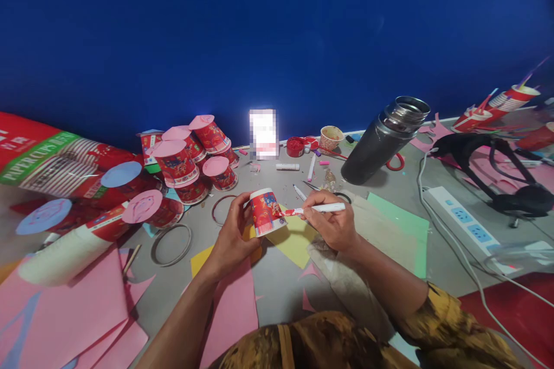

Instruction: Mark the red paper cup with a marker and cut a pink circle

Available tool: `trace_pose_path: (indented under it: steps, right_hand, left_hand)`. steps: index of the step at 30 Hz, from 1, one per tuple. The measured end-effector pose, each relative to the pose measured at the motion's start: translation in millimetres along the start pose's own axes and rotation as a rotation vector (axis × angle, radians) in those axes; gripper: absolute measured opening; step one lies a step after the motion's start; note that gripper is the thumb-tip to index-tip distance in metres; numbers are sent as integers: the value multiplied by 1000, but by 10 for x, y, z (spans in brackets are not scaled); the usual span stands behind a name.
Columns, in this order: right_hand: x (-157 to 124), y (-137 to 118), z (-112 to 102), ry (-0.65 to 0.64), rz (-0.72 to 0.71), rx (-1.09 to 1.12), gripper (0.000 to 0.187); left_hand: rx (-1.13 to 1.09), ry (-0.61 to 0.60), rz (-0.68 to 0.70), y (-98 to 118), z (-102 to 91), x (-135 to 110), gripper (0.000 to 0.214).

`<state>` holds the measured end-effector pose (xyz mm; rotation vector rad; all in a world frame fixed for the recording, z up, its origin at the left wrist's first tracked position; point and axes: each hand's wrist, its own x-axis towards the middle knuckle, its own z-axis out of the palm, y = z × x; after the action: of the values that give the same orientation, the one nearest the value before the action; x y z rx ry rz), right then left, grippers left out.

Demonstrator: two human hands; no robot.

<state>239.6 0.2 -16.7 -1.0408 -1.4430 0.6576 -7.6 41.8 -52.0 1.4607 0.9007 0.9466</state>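
Note:
My left hand (234, 234) is closed round a red printed paper cup (266, 212), held on its side just above the table. My right hand (331, 222) pinches a white pen (322, 208) whose red-marked tip touches the cup's side. Below the cup lie a yellow sheet (294, 239) and a pink sheet (236, 305) on the grey table (277, 277).
A pile of red cups with pink paper lids (190, 153) stands at back left, beside sleeves of stacked cups (64, 242). Wire rings (172, 245), a tilted steel flask (383, 138), a power strip (461, 225), a green sheet (402, 225) and black headgear (497, 167) surround me.

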Motion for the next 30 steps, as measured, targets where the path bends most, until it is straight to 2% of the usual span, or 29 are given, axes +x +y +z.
trace_pose_path:
  steps: [8,12,17,23,30]
  right_hand:
    - [-18,7,-1,-62,-29,-100,24]
    - [-5,12,-4,-39,-80,-124,22]
    - [6,1,-6,-87,-123,-109,20]
    - [3,5,-18,-15,-59,-102,23]
    - [14,-6,-50,-10,2,-57,18]
  left_hand:
    - [-10,-27,-7,-17,-16,0,83]
    - [-18,-27,-13,-18,-15,-5,83]
    - [-28,-28,-13,-10,-4,1,82]
    - [-22,-14,5,-40,-33,14,83]
    - [76,29,22,-35,-49,12,84]
